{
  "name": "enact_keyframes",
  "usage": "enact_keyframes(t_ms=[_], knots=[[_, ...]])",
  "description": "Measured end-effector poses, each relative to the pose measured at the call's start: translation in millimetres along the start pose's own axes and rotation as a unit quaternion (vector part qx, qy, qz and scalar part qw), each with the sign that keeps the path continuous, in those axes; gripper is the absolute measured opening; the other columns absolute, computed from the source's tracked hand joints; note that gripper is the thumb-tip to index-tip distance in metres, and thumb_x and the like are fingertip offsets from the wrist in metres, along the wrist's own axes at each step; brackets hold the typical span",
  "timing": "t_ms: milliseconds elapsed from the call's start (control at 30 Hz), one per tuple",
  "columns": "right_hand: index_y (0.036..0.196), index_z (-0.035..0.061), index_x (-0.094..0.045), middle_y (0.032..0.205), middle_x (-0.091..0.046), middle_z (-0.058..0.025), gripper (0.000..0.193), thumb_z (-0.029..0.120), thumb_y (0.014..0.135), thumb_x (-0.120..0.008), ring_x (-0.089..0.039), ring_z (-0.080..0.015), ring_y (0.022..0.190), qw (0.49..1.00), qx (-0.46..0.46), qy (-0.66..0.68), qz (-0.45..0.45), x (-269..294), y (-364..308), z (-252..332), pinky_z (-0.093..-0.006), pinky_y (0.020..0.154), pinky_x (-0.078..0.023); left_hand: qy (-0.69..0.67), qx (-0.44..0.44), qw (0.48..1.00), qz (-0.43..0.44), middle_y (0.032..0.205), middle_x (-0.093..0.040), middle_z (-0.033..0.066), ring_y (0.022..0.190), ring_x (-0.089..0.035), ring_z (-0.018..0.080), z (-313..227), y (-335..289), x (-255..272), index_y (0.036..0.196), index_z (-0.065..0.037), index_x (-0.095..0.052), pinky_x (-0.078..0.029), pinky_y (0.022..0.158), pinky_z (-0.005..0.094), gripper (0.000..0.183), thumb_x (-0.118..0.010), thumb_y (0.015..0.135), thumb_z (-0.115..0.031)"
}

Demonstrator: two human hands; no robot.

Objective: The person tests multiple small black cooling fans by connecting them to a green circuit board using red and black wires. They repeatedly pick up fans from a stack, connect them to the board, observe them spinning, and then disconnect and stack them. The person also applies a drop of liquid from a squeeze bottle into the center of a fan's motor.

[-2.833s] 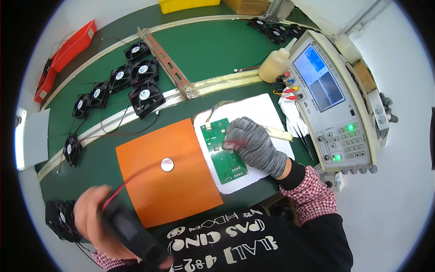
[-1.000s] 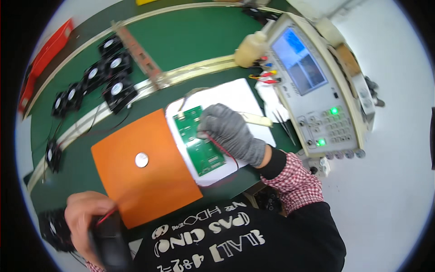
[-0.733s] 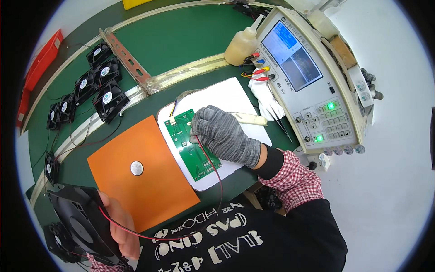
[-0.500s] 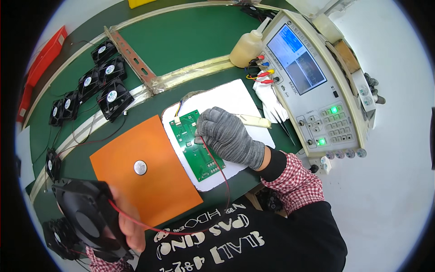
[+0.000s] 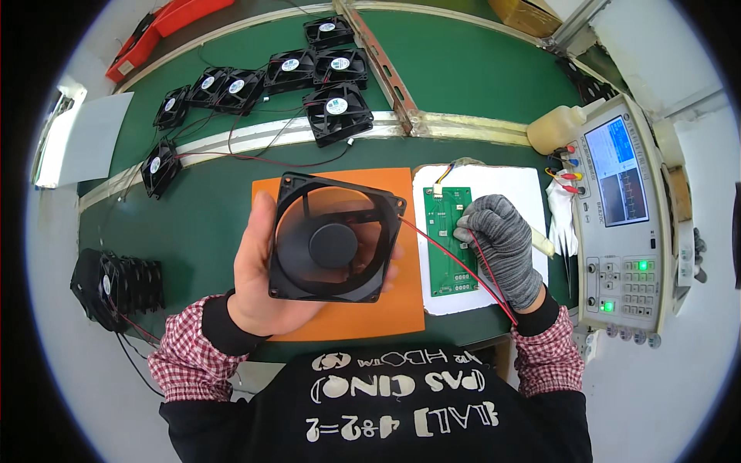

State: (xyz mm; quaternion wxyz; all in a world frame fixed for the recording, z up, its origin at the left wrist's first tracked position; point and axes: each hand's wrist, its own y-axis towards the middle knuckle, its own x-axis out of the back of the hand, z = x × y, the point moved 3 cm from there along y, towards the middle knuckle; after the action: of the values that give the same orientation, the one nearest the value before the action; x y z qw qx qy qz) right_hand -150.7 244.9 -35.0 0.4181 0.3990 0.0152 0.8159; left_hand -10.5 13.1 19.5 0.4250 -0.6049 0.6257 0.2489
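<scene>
My bare left hand (image 5: 251,282) holds up a square black cooling fan (image 5: 332,245) by its frame, over the orange mat (image 5: 394,309). Its blades look smeared and see-through around the hub. From the fan's corner a red lead (image 5: 455,258) runs right and loops back up to my right hand (image 5: 500,247). That hand wears a grey knit glove and pinches the end of the lead at the right edge of a green circuit board (image 5: 441,270). The fingertips hide the lead's end. The board lies on a white foam sheet (image 5: 513,181), with a plug of coloured wires at its top.
Several black fans (image 5: 336,108) lie at the back left; a stack of fans (image 5: 131,282) stands at the left edge. To the right is a bench tester (image 5: 617,239) with a lit screen, beside a plastic bottle (image 5: 552,131), white gloves (image 5: 562,208) and tweezers (image 5: 571,282).
My left hand has brought the fan from the lower left up over the orange mat. My view has swung left. The fan's blades, distinct before, now look smeared. My right hand stays at the board.
</scene>
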Motion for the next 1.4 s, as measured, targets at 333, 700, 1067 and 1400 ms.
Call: enact_keyframes(t_ms=[333, 700, 1067, 1400], knots=[[0.088, 0.0111, -0.059, 0.089, -0.055, -0.009, 0.024, 0.007, 0.069, -0.073, -0.058, -0.0303, 0.084, 0.986, 0.124, -0.113, -0.017, 4.9, 0.1, 0.9, -0.0408, 0.072, -0.05, 0.724, -0.307, 0.615, 0.059, 0.12, -0.052, 0.017, 0.109, -0.052, 0.0318, -13.3, 4.0, -24.2, 0.133, 0.001, -0.051, -0.042, 0.095, 0.0398, 0.087, -0.088, 0.058, -0.027], [0.148, 0.0038, -0.033, 0.139, -0.035, -0.0304, 0.098, 0.051, 0.073, -0.075, -0.038, -0.0466, 0.13, 0.977, 0.209, 0.023, 0.03, 30.8, -30.9, 106.1, -0.0515, 0.108, -0.033, 0.743, -0.24, 0.611, 0.127, 0.13, -0.042, 0.0182, 0.121, -0.045, 0.0318, 11.1, -6.3, -38.1, 0.139, 0.002, -0.034, -0.035, 0.105, 0.0414, 0.105, -0.09, 0.058, -0.035], [0.132, 0.0018, -0.05, 0.112, -0.055, -0.0194, 0.079, 0.048, 0.072, -0.075, -0.062, -0.0359, 0.092, 0.964, 0.192, -0.136, -0.121, 70.6, -89.3, 121.1, -0.0448, 0.082, -0.052, 0.692, -0.277, 0.615, 0.255, 0.148, -0.032, 0.0267, 0.137, -0.037, 0.0387, 35.5, -5.2, -59.8, 0.146, -0.001, -0.027, -0.034, 0.109, 0.0465, 0.107, -0.085, 0.069, -0.047], [0.121, 0.0009, -0.062, 0.117, -0.06, -0.0117, 0.055, 0.028, 0.077, -0.082, -0.057, -0.0236, 0.109, 0.635, -0.085, -0.498, -0.584, 248.2, -211.3, 158.2, -0.038, 0.095, -0.048, 0.824, -0.259, 0.487, 0.129, 0.132, -0.049, 0.0208, 0.128, -0.043, 0.0431, 19.3, -3.8, -53.7, 0.119, 0.0, -0.056, -0.037, 0.103, 0.051, 0.049, -0.074, 0.079, -0.023]])
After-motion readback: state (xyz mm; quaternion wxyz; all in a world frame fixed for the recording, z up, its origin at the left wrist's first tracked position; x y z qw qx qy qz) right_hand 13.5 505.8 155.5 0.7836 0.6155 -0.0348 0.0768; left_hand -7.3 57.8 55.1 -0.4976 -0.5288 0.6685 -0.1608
